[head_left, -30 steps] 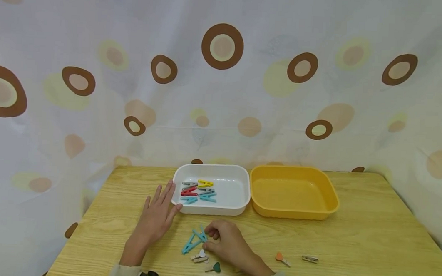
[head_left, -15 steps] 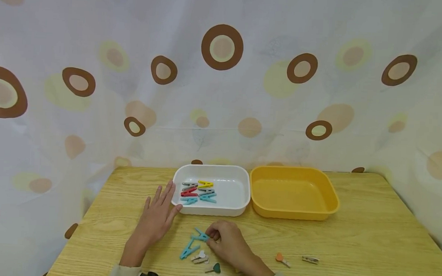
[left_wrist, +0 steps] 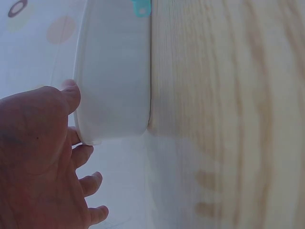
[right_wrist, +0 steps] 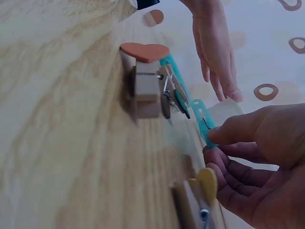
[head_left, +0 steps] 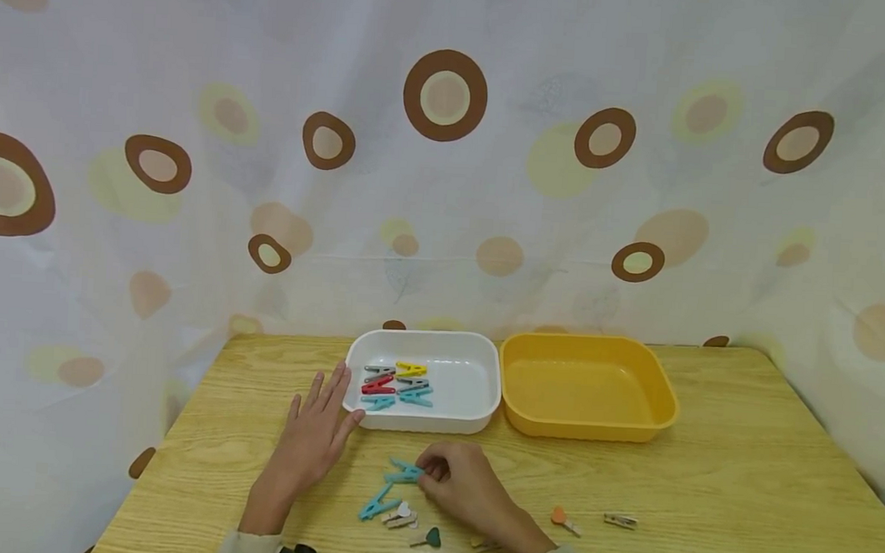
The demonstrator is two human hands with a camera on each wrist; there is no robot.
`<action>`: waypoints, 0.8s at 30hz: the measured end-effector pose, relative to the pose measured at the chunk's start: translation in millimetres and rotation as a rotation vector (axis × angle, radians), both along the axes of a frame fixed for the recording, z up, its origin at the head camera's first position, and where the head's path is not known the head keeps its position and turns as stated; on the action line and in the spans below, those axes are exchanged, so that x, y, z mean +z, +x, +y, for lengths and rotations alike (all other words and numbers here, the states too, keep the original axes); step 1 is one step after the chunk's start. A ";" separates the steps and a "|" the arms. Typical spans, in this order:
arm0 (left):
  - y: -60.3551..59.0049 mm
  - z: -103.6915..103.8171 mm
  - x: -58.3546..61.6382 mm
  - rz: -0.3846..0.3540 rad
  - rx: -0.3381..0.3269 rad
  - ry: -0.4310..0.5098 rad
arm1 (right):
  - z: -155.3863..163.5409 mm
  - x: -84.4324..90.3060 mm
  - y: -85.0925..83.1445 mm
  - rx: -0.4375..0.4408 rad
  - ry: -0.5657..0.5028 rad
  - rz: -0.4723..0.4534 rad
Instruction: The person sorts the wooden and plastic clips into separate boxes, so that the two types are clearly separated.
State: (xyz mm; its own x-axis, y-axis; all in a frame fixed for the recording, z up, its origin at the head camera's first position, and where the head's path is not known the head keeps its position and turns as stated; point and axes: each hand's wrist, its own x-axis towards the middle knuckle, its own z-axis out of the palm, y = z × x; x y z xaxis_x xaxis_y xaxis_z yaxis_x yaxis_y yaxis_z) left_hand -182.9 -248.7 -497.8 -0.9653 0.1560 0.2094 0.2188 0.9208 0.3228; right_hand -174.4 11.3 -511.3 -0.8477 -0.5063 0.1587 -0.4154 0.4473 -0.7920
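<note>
My right hand (head_left: 425, 474) pinches a blue clothespin (head_left: 404, 474) between thumb and fingertips, just above the wooden table; the right wrist view shows the same pinch on that clothespin (right_wrist: 205, 126). A second blue clothespin (head_left: 378, 503) lies on the table to its lower left. My left hand (head_left: 316, 427) lies flat and open on the table, its thumb against the near left corner of the white tray (head_left: 473, 412). The left wrist view shows the thumb at the tray wall (left_wrist: 114, 86). Several coloured clothespins (head_left: 395, 383) lie in the tray.
An empty yellow tray (head_left: 661, 405) stands right of the white one. Small wooden heart clips lie near my right hand: white (head_left: 401, 515), green (head_left: 430, 537), orange (head_left: 563, 517), plus a plain one (head_left: 620, 520). A yellow heart clip (right_wrist: 205, 191) lies under my right wrist.
My right hand has pulled one blue clothespin away from the other. The second one now lies apart, lower left. The left hand has not moved.
</note>
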 end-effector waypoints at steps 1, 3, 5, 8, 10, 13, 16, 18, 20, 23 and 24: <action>-0.4 -0.3 0.1 0.003 0.001 0.000 | 0.2 1.1 -0.3 -0.003 -0.003 -0.002; -0.7 -0.7 0.3 0.005 0.004 0.000 | 0.5 3.7 -0.3 -0.005 -0.015 0.000; -1.0 -0.9 0.5 0.007 0.004 0.002 | 0.8 7.2 0.1 -0.003 -0.032 0.000; -1.1 -1.0 0.5 0.004 0.001 0.004 | 1.7 13.3 1.0 0.007 -0.053 -0.014; -0.6 -1.0 0.4 0.006 -0.001 0.007 | 2.5 16.9 1.7 0.013 -0.062 -0.025; 1.1 -0.9 0.3 0.002 0.001 0.008 | 4.3 21.9 2.6 0.021 -0.074 -0.026; 2.2 -1.1 0.3 0.003 0.007 0.007 | 6.3 26.2 1.6 0.015 -0.085 0.010; 2.3 -1.0 0.6 0.003 0.007 0.003 | 8.6 29.9 1.1 0.007 -0.098 0.033; 1.8 -0.9 0.4 0.008 0.005 0.003 | 11.2 33.1 0.2 -0.009 -0.103 0.051; 0.5 -0.3 0.3 0.016 0.001 0.001 | 15.0 37.1 -1.1 -0.027 -0.112 0.063; 0.1 -0.1 0.2 0.017 0.000 0.001 | 16.2 38.0 -1.6 -0.032 -0.115 0.067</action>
State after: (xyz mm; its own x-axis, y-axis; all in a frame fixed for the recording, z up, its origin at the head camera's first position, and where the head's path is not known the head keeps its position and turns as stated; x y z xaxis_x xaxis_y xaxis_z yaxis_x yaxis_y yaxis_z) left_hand -182.8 -248.8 -497.6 -0.9617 0.1556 0.2258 0.2241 0.9206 0.3198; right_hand -176.1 27.5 -473.4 -0.8488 -0.4541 0.2708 -0.4558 0.3689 -0.8100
